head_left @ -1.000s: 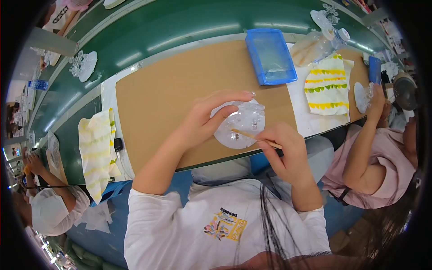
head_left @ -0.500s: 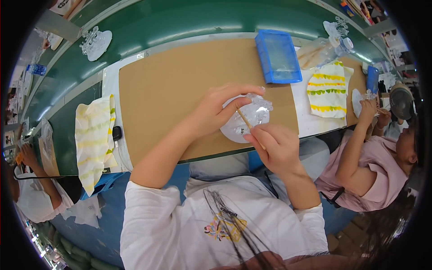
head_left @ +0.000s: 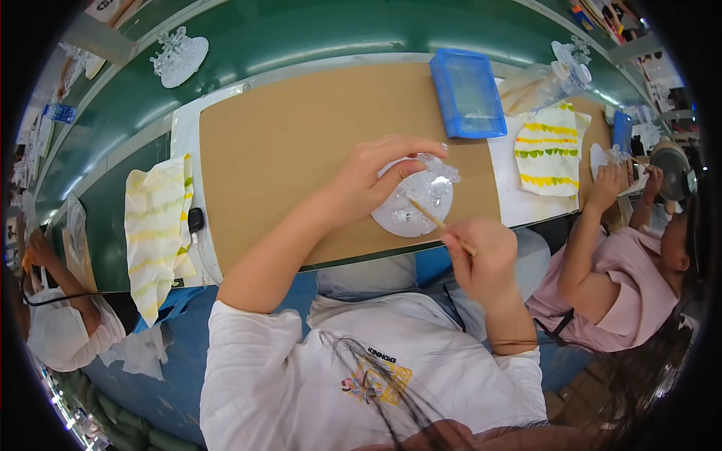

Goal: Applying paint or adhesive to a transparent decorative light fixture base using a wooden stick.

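Over the brown cardboard, my left hand (head_left: 365,177) grips the far left rim of a round white disc (head_left: 398,218), fingers along its far edge and thumb across it. Clear plastic pieces (head_left: 436,188) stand clustered on the disc; some are hidden under my fingers. My right hand (head_left: 485,252) is closed around a thin wooden stick (head_left: 430,213) at the disc's near right. The stick's tip reaches over the disc among the clear pieces; whether it touches them I cannot tell.
A blue plastic bin (head_left: 468,94) stands at the cardboard's far right, beside clear bottles (head_left: 545,81). Yellow-marked cloths (head_left: 156,233) lie left and right. A black fob-like object (head_left: 195,219) is at left. Another disc with clear pieces (head_left: 184,64) sits on the green surface. A co-worker (head_left: 624,278) sits at right.
My right hand has drawn toward me and right with the stick, whose tip has moved down from beside my left thumb. The discs on the far green surface have shifted right.
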Available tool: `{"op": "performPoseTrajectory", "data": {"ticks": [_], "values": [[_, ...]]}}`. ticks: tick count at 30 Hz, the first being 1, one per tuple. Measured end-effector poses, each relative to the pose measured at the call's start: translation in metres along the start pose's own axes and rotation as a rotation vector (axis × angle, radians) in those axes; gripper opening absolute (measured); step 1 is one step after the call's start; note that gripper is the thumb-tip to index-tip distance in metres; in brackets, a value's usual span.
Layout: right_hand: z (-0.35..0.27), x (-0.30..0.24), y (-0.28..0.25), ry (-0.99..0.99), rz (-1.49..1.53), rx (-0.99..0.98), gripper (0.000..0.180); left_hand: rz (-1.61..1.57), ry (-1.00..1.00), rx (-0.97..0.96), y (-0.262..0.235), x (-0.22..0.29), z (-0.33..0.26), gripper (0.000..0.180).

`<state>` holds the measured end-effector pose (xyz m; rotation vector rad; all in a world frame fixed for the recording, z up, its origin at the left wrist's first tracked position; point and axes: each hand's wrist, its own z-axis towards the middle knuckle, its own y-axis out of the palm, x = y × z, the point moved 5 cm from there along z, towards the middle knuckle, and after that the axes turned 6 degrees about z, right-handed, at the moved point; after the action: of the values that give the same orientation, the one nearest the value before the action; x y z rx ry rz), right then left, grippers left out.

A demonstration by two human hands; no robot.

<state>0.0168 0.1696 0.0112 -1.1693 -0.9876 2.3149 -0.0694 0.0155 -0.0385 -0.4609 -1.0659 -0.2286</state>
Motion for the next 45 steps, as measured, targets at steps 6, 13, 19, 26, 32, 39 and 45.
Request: {"op": "performPoseTrajectory", "data": {"ticks": [6,13,19,26,32,39,45], "values": [[-0.006,0.022,-0.019,0.242,0.102,0.043,0.009,0.017,-0.05,-0.013,-0.001,0.001,0.0,0.029],[-0.014,0.029,-0.02,0.223,0.102,0.006,0.004,0.01,-0.038,-0.028,-0.001,0.002,0.001,0.029],[-0.013,0.038,-0.019,0.272,0.129,0.001,0.008,0.015,-0.02,0.023,0.001,0.003,0.002,0.026],[-0.005,0.048,-0.018,0.405,0.226,0.024,0.009,0.009,-0.039,-0.037,0.0,0.002,0.001,0.028],[0.003,0.038,-0.013,0.223,0.139,0.091,0.008,0.012,-0.036,-0.031,0.0,0.005,0.003,0.027],[0.021,0.025,-0.001,0.053,0.08,0.099,0.01,0.018,-0.036,-0.034,0.001,0.004,0.002,0.027],[0.027,0.021,-0.004,0.084,0.06,0.042,0.011,0.043,-0.027,-0.018,0.001,0.005,0.002,0.027]]}}
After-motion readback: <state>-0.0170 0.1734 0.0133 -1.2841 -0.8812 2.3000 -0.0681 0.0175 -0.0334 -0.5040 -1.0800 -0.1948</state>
